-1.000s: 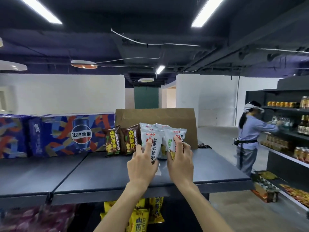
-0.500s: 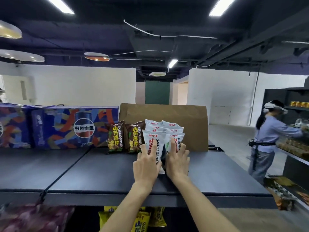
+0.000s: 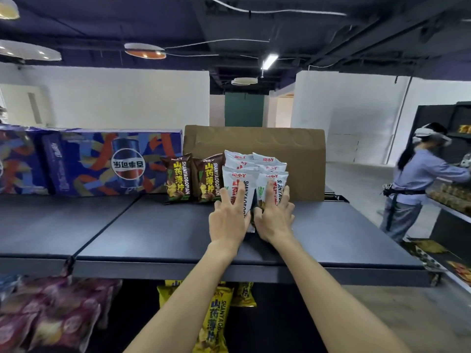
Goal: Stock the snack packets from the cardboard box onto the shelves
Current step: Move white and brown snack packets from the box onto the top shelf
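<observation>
Several white snack packets [image 3: 254, 169] stand upright in rows on the dark top shelf [image 3: 158, 230], in front of a brown cardboard box [image 3: 300, 159]. My left hand [image 3: 228, 219] lies flat against the front left white packet, fingers spread. My right hand [image 3: 275, 215] presses on the front right white packet [image 3: 277, 179] the same way. Two brown snack packets [image 3: 191, 178] stand just left of the white ones.
Blue cola cartons [image 3: 96, 164] line the shelf's back left. Yellow packets [image 3: 216, 317] and purple bags [image 3: 51, 317] fill the shelf below. At the right a person in a blue shirt [image 3: 418, 189] works at another dark shelf unit [image 3: 456, 174].
Both hands have lowered the front white packets onto the shelf and pushed them back against the rows behind. The view has moved closer and tilted down.
</observation>
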A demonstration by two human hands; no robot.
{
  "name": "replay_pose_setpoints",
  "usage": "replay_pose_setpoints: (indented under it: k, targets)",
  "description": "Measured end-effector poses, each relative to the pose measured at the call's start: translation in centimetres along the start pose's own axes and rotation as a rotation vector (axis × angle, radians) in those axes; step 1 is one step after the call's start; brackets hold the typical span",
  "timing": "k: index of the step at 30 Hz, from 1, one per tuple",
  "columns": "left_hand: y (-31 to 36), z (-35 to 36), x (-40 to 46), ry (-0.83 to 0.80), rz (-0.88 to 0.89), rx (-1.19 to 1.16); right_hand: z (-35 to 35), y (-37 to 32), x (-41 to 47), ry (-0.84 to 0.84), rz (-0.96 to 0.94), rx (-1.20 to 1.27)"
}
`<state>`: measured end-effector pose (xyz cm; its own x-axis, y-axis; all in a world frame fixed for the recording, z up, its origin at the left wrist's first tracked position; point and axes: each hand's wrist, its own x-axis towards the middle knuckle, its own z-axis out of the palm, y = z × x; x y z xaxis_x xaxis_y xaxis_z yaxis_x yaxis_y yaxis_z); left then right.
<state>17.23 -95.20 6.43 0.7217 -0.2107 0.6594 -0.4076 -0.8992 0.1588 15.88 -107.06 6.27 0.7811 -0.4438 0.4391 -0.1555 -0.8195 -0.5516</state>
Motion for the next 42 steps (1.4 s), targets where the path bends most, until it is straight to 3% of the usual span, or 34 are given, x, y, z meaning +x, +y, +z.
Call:
replay_pose_setpoints:
  k: [6,14,21,27,31,36,42]
  targets:
    - [0.0,-0.4,-0.4,0.024,-0.025,-0.044,-0.2,0.5,-0.2,0.093,-0.115,0.109]
    - [-0.2,-0.2,-0.6,0.045,-0.044,-0.153,0.9,1.4,0.8,0.031,-0.071,0.071]
    - [-0.5,-0.1,-0.8,0.077,0.013,-0.188,0.3,0.9,0.6,0.141,-0.030,0.106]
    - [-0.4,-1.4,-1.8,0.034,-0.012,-0.225,-0.5,0.5,-0.2,0.092,-0.003,0.052]
    - [-1.8,-2.5,-4.6,-0.071,0.060,-0.443,-1.2,0.2,-0.6,0.092,0.023,0.097]
    - [-4.4,-4.3,-7.9,-0.153,0.185,-0.439,-1.8,-0.9,-1.9,0.103,-0.089,0.026]
    - [-4.7,-4.2,-7.9,-0.295,0.218,-0.351,-2.5,-1.7,-4.0,0.158,-0.398,-0.222]
